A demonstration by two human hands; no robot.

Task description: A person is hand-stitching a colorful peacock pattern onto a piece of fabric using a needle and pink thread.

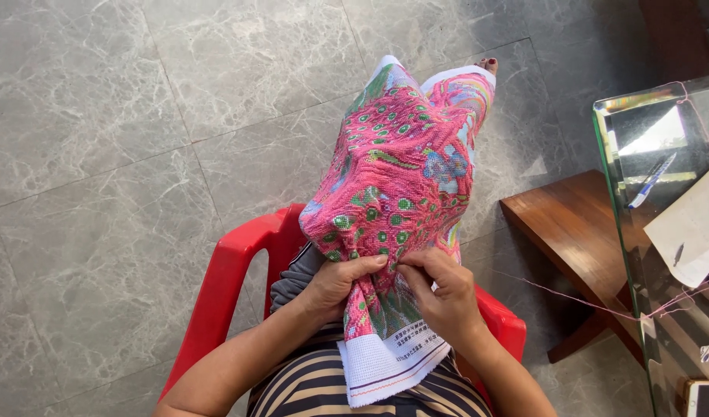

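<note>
The pink embroidered cloth drapes over the sitter's lap above the red chair. The left hand bunches its near edge in closed fingers; beside it, the right hand pinches the fabric.

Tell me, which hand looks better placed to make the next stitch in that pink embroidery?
Probably the right hand: its fingertips pinch at the embroidered cloth, while the left hand grips bunched fabric.
</note>
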